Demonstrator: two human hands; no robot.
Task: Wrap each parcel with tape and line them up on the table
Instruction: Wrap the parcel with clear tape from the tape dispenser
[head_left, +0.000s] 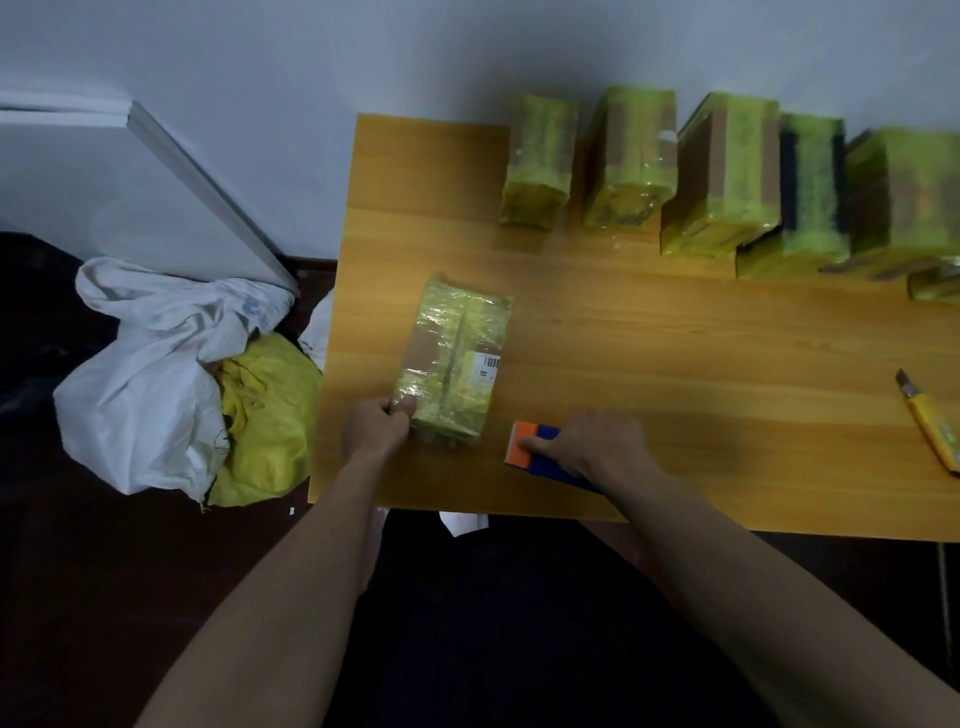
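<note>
A parcel (452, 358) wrapped in yellowish tape, with a white barcode label, lies on the wooden table (649, 364) near its left side. My left hand (376, 428) grips the parcel's near left corner, thumb on top. My right hand (587, 441) lies over an orange and blue tape dispenser (535, 449) on the table, to the right of the parcel, fingers curled on it. Several taped parcels (727, 176) stand in a row along the table's far edge against the wall.
A yellow utility knife (930, 421) lies at the table's right edge. On the floor to the left sit a white sack (150, 374) and a yellow bag (270, 415). A white board (171, 156) leans on the wall.
</note>
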